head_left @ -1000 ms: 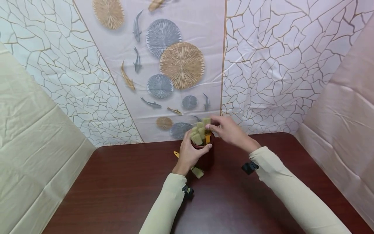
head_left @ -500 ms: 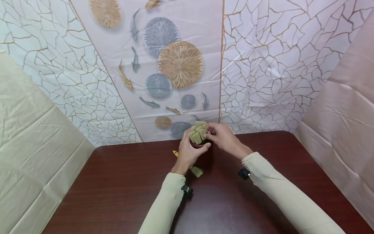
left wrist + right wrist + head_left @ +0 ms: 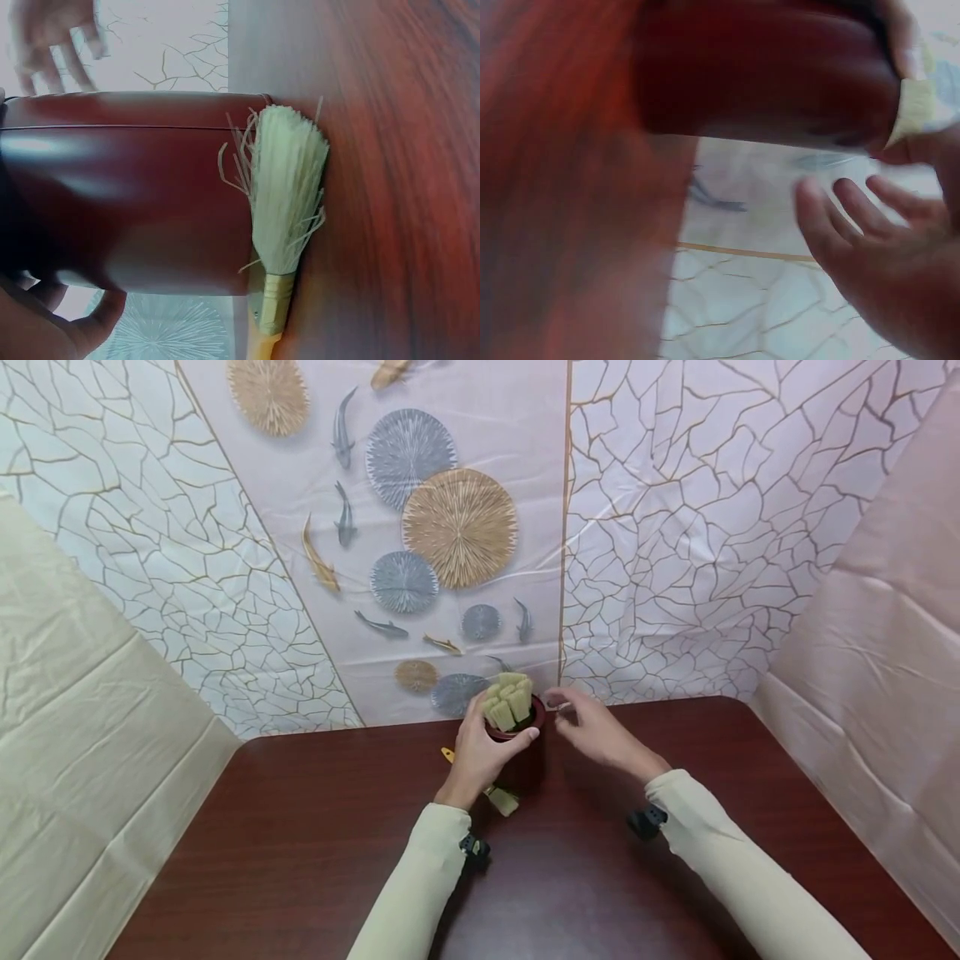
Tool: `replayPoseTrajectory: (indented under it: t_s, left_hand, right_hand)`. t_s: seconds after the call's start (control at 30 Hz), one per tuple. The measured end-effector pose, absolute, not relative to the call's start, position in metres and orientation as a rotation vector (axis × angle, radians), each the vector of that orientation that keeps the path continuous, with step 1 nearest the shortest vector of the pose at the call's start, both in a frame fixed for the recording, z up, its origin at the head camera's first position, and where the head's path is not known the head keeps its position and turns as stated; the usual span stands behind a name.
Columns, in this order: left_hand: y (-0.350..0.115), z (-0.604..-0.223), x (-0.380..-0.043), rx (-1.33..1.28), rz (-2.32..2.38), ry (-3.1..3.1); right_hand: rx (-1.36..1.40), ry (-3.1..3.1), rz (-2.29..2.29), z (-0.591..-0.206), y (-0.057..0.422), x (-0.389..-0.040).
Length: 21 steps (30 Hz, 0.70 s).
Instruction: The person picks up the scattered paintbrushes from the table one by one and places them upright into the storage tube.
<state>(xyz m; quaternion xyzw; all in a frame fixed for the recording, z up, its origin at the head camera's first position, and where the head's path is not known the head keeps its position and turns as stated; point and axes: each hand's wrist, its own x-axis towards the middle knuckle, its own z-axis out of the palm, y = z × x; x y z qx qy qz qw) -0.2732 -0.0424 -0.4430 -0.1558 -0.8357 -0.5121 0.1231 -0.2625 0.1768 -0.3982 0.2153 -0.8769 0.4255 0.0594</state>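
A dark red round holder stands at the back of the table, packed with several paintbrushes, their pale bristles up. My left hand grips its left side near the rim, thumb across the front. To the right of the holder is my right hand, its fingers loosely bent and nothing between them. A loose paintbrush lies on the table beside the holder's base; the left hand partly hides it in the head view. Its bristles and metal collar show close up in the left wrist view.
The dark wood-grain table ends just behind the holder. A patterned cloth backdrop rises at its far edge, and pale cloth walls close in both sides.
My right hand held a paintbrush over the holder, lowered it in among the others, then let go and drew back to the right. The left hand has kept its grip.
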Motion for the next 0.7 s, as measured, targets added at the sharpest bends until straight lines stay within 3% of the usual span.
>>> replayPoseTrajectory:
  t_s: [0.17,0.37,0.7]
  left_hand:
    - [-0.047,-0.439,-0.270,-0.472,-1.464,-2.520]
    - [-0.053,-0.437,-0.269,-0.584,-1.580,-2.553]
    - [-0.072,-0.429,-0.264,-0.723,-1.949,-2.621]
  right_hand:
    - [0.751,-2.726,1.388,-0.420,0.170,-0.262]
    - [0.663,-2.589,1.585,-0.437,0.149,-0.270]
    - [0.485,-2.568,1.292,-0.430,0.137,-0.265]
